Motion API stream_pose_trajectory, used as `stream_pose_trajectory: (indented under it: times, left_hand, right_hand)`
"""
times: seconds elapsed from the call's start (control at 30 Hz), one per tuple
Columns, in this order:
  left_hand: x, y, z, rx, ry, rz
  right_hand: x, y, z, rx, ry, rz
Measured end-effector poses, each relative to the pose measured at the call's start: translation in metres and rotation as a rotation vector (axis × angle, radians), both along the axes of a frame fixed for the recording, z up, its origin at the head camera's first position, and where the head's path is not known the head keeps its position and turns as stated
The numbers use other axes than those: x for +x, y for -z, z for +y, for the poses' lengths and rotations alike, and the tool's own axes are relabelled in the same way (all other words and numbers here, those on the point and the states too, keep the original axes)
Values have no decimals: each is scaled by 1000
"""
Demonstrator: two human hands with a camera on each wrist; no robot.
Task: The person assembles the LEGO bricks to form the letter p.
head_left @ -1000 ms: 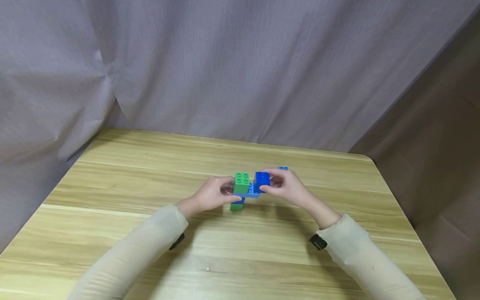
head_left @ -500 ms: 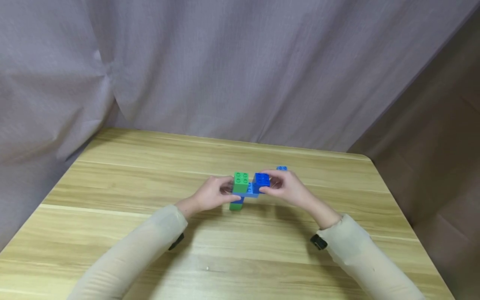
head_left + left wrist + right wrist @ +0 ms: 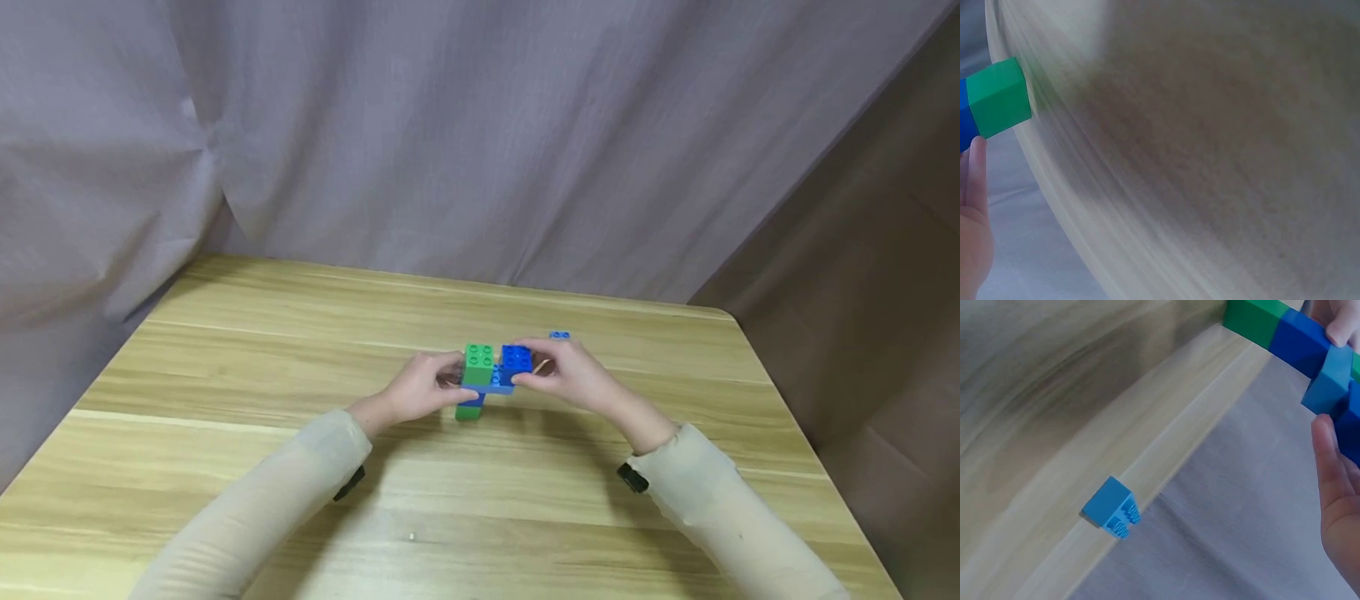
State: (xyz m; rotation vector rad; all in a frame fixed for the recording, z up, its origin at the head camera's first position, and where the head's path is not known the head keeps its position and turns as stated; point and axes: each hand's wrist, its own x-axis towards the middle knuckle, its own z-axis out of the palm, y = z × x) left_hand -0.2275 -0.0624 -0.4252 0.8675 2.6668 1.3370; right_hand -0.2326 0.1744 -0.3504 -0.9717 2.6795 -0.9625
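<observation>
A stack of toy building bricks stands on the table in the head view. At its foot is a green brick (image 3: 468, 413), with a dark blue brick (image 3: 472, 401) above it. Across these lies a longer light blue brick (image 3: 495, 389), whose right end juts out sideways. Another green brick (image 3: 478, 367) tops its left part. My left hand (image 3: 416, 388) grips the stack from the left, thumb in front near the light blue brick. With thumb and fingers my right hand (image 3: 573, 375) pinches a second dark blue brick (image 3: 517, 363) right at the light blue brick's jutting end.
Behind my right hand, a loose light blue brick (image 3: 559, 335) lies on the wooden table (image 3: 315, 333); the right wrist view shows it on its side, studs facing sideways. A grey curtain (image 3: 450, 150) hangs beyond the table's far edge.
The pinched dark blue brick has shifted slightly left, closer to the upper green brick. My left hand keeps its grip on the stack, and the whole view has drifted a little.
</observation>
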Motion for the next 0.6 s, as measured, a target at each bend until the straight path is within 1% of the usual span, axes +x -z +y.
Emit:
stream_pose_trajectory:
  times: [0.13,0.23,0.3,0.43,0.6]
  left_hand:
    - [0,-1,0,-16,-6,2]
    - [0,-1,1,-26,-5,7]
    - [0,-1,1,-33,-6,7]
    - [0,-1,2,-32,-7,-3]
    - [1,-1,0,-31,-19,-22]
  right_hand:
    - [0,3,1,-30,-6,4]
    - [1,6,4,-51,10,2]
    - [2,7,7,-47,22,0]
    - [4,8,12,-9,38,-14]
    - [3,6,10,54,15,17]
